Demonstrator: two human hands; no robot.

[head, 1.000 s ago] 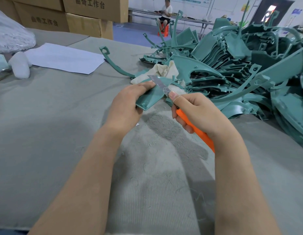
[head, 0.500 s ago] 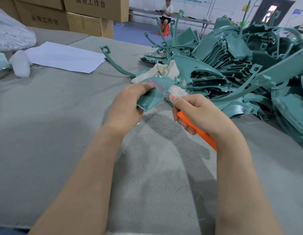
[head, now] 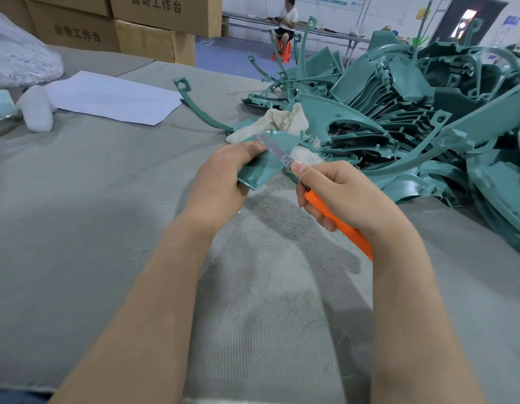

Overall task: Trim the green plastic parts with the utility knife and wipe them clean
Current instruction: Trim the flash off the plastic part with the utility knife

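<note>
My left hand (head: pixel 221 182) grips a flat, fan-shaped green plastic part (head: pixel 267 161) just above the grey felt table (head: pixel 107 228). My right hand (head: pixel 340 196) holds the orange utility knife (head: pixel 337 223), thumb pressed near the blade's base. The blade (head: pixel 272 148) lies across the part's top face, its tip by my left fingertips. A cream cloth (head: pixel 285 122) lies crumpled right behind the part. A big heap of green plastic parts (head: pixel 413 112) fills the right side of the table.
White paper (head: pixel 113 97) and a white plastic-wrapped lump (head: pixel 37 112) lie at the far left, with cardboard boxes (head: pixel 113 24) behind. A curved green strip (head: pixel 200 109) lies by the cloth. Thin green shavings litter the felt below my hands. A person sits far off.
The blade has slid a little along the green part while both hands stay in nearly the same place. The grips are unchanged.
</note>
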